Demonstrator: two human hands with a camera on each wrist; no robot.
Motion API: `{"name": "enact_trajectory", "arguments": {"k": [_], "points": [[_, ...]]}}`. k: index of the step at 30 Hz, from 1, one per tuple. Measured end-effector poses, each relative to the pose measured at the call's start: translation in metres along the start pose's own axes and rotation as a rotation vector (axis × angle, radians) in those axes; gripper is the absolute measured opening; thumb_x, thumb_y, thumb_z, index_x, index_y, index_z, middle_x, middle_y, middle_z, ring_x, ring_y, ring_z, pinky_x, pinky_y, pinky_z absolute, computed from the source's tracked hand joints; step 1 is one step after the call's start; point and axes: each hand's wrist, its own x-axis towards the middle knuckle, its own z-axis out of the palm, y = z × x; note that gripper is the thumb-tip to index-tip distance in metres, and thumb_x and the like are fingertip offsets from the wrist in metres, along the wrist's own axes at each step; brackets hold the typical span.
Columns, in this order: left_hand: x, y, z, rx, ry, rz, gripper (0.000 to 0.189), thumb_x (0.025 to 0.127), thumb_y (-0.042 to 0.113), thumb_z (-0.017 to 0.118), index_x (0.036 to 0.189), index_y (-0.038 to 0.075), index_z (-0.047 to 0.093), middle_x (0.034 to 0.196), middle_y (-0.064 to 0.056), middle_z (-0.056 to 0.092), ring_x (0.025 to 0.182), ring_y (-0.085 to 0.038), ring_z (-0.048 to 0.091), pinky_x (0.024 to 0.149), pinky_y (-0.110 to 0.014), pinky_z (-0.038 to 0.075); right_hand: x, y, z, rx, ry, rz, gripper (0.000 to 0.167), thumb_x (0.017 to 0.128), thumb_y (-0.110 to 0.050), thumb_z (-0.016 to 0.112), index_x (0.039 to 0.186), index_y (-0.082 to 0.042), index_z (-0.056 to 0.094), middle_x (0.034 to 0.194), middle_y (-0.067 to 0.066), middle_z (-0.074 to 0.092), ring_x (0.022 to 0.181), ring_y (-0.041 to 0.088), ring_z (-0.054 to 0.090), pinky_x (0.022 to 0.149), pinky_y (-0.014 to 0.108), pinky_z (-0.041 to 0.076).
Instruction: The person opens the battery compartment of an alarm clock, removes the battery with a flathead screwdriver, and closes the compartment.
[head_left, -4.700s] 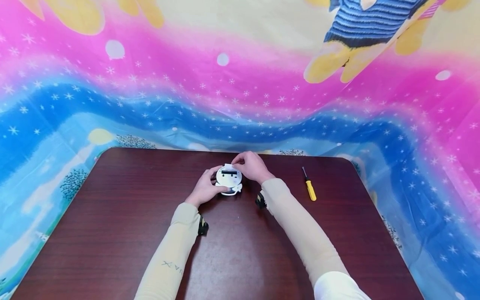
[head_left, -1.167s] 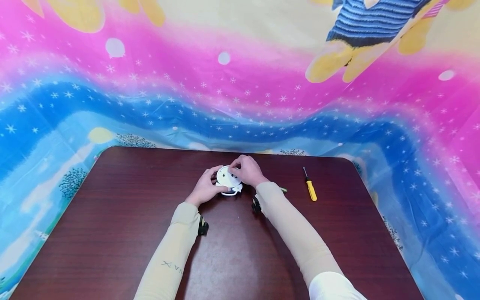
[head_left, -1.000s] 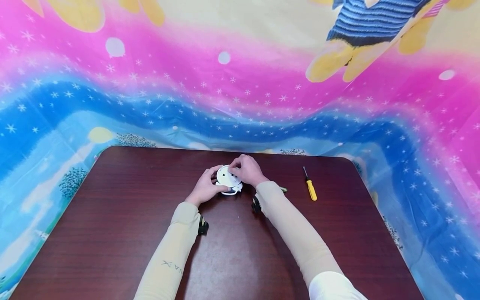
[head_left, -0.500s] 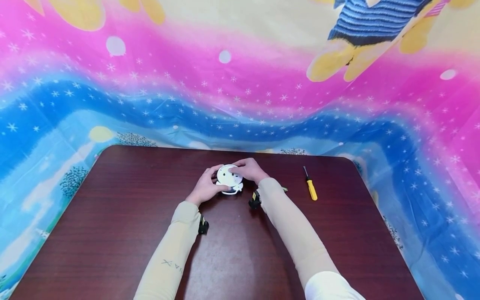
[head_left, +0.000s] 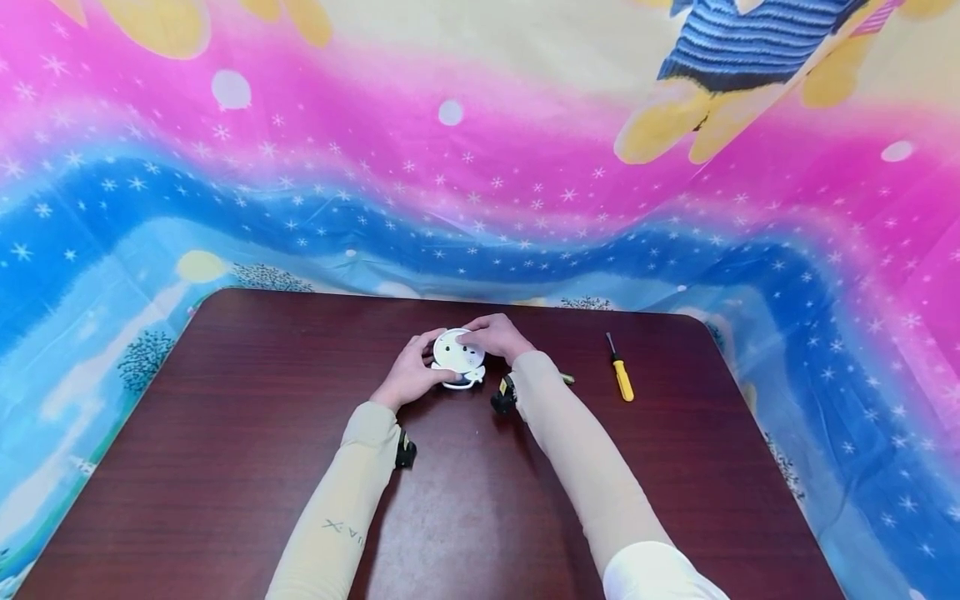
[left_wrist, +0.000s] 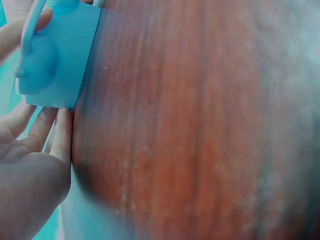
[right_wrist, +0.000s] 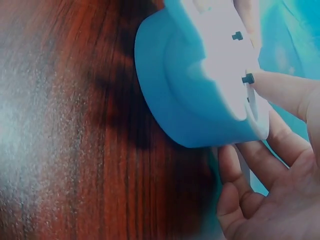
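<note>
A white alarm clock stands near the far side of the table, its round back with small black knobs facing up toward the head view. My left hand grips it from the left, thumb across the near part and fingers around the side. The right hand holds its far right edge, with the thumb pressed on the back face close to a knob. In the right wrist view, the other fingers curl below the clock's rim. The left wrist view shows the clock's side wall and a curved handle.
A yellow-handled screwdriver lies to the right on the dark wooden table. A small greenish object peeks out past the right sleeve. A patterned cloth hangs behind the table's far edge.
Earlier, a dark slot showed in the clock's back and the right hand held a small white cover above it; now the slot is covered. The right thumb and fingers have spread around the clock's edge.
</note>
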Motion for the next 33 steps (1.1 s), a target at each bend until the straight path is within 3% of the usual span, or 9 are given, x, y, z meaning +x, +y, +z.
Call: {"name": "enact_trajectory", "arguments": {"k": [10, 33], "points": [[-0.0019, 0.0018, -0.0002, 0.001, -0.007, 0.01, 0.083, 0.079, 0.012, 0.088, 0.151, 0.008, 0.047, 0.139, -0.017, 0.047, 0.123, -0.033, 0.056, 0.103, -0.042, 0.046, -0.0004, -0.0023, -0.0003, 0.026, -0.003, 0.052, 0.027, 0.087, -0.026, 0.082, 0.11, -0.011, 0.079, 0.124, 0.006, 0.065, 0.105, 0.022, 0.059, 0.086, 0.032, 0.049], [-0.0029, 0.0007, -0.001, 0.009, -0.004, 0.01, 0.083, 0.078, 0.013, 0.089, 0.15, 0.009, 0.049, 0.137, -0.016, 0.049, 0.123, -0.031, 0.056, 0.104, -0.041, 0.045, -0.0044, 0.001, -0.0005, 0.002, 0.034, 0.053, 0.032, 0.084, -0.032, 0.086, 0.109, -0.013, 0.081, 0.122, 0.004, 0.067, 0.103, 0.019, 0.06, 0.083, 0.031, 0.05]]}}
